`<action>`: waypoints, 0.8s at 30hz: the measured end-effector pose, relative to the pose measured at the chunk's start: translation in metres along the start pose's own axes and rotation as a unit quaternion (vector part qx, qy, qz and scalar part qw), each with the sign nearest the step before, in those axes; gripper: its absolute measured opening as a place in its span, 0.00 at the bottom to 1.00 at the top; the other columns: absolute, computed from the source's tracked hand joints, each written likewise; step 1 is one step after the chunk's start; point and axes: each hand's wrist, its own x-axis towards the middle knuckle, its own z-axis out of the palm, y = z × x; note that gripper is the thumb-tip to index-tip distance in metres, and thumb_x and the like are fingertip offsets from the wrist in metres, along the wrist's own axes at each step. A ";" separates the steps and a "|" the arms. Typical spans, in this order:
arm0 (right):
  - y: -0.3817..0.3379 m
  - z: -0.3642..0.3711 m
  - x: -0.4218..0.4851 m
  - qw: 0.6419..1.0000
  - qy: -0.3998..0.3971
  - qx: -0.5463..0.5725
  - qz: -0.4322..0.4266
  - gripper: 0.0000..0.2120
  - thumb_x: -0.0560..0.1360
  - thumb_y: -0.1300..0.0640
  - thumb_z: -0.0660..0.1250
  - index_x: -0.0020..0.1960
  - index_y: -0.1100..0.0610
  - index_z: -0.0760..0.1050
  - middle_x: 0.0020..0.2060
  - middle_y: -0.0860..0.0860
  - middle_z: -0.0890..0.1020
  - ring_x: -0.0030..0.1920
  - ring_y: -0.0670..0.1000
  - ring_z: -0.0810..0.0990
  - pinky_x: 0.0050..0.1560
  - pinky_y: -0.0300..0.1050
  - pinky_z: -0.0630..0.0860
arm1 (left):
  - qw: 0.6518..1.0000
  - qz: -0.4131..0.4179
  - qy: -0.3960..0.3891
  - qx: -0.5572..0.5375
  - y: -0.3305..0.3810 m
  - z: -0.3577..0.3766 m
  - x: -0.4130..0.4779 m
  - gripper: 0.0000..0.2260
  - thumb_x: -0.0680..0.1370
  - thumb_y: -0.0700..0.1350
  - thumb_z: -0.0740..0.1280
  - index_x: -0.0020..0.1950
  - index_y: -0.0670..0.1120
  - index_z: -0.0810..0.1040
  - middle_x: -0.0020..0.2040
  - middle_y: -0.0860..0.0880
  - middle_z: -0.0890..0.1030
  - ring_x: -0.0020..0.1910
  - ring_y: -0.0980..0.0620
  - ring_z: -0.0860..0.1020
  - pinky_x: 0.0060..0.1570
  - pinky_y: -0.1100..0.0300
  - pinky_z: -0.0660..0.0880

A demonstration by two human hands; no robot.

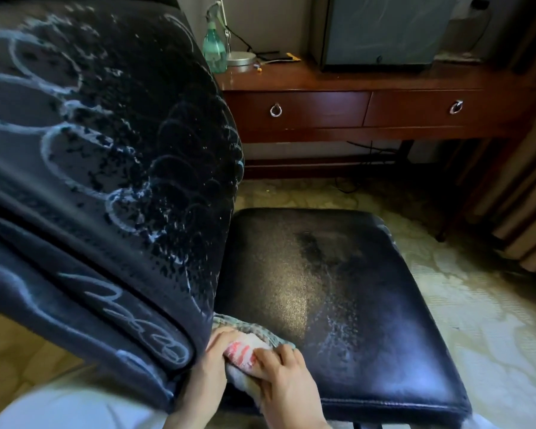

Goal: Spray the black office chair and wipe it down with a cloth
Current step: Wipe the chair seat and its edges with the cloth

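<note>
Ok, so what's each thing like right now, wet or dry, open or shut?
chair back, wet with white foamy swirls.
chair seat, sprayed, droplets showing.
cloth, bunched on the seat's corner.
left hand, holds the cloth.
right hand, holds the cloth.
spray bottle, upright on the desk.
drawers, shut.

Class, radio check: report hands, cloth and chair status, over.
Left hand and right hand both gripping cloth on seat, near corner. Backrest streaked with white swirls. Spray bottle on desk; nothing blocking.
</note>
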 end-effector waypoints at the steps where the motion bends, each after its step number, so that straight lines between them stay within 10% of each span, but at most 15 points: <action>1: 0.001 0.001 0.005 1.000 -0.013 -0.011 0.005 0.23 0.57 0.32 0.64 0.48 0.42 0.73 0.36 0.46 0.76 0.36 0.48 0.79 0.24 0.32 0.71 | 0.999 -0.027 -0.022 0.016 0.004 0.007 0.003 0.18 0.74 0.36 0.57 0.44 0.59 0.77 0.50 0.64 0.77 0.54 0.68 0.72 0.55 0.79 0.63; 6: 0.018 -0.005 0.048 0.996 0.047 -0.068 -0.026 0.27 0.50 0.34 0.73 0.46 0.43 0.75 0.36 0.44 0.76 0.37 0.46 0.78 0.25 0.33 0.72 | 0.987 -0.029 0.028 0.158 -0.012 0.045 0.032 0.09 0.67 0.45 0.64 0.46 0.51 0.75 0.46 0.55 0.76 0.47 0.55 0.73 0.49 0.60 0.70; 10: 0.037 -0.025 0.098 0.994 0.076 -0.069 -0.033 0.14 0.67 0.42 0.65 0.50 0.46 0.76 0.41 0.47 0.77 0.42 0.52 0.78 0.36 0.40 0.77 | 0.960 -0.160 0.037 0.228 0.001 0.083 0.084 0.07 0.68 0.33 0.65 0.41 0.43 0.77 0.39 0.44 0.79 0.40 0.41 0.77 0.39 0.50 0.75; 14: 0.049 -0.036 0.158 0.996 0.052 -0.067 -0.039 0.19 0.76 0.58 0.61 0.66 0.47 0.70 0.58 0.52 0.73 0.59 0.56 0.71 0.57 0.46 0.73 | 0.931 -0.267 0.023 0.246 0.012 0.107 0.150 0.10 0.72 0.41 0.66 0.53 0.45 0.75 0.54 0.44 0.77 0.58 0.41 0.73 0.56 0.48 0.70; 24: 0.083 -0.070 0.333 0.990 0.092 -0.098 -0.046 0.20 0.75 0.64 0.62 0.66 0.54 0.70 0.60 0.57 0.73 0.62 0.59 0.68 0.56 0.49 0.71 | 0.914 -0.277 0.061 0.289 -0.027 0.169 0.317 0.14 0.80 0.39 0.55 0.63 0.44 0.73 0.65 0.42 0.72 0.67 0.41 0.67 0.66 0.48 0.62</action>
